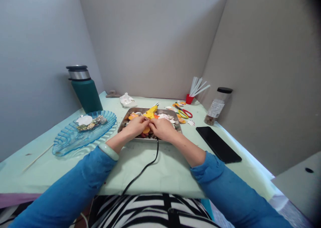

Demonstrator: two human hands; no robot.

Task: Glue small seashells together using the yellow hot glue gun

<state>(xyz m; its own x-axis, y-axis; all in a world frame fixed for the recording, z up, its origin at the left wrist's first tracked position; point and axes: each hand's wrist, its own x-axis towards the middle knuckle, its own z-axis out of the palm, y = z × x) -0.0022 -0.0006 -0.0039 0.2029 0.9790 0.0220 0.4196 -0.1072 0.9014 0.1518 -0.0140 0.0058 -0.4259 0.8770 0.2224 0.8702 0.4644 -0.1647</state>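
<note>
My left hand and my right hand meet over a metal tray full of seashells. The fingertips of both are pinched together at one spot. Whatever sits between them is too small and too covered to make out. Just beyond the fingers, a yellow hot glue gun lies on the shells, its nozzle toward the back. A black cord runs from the tray's near edge down over the table edge. Orange and white shells show around my hands.
A blue scalloped glass dish with shells stands left, before a green bottle. Scissors, a red cup of glue sticks, a jar and a black phone are right. A thin stick lies far left.
</note>
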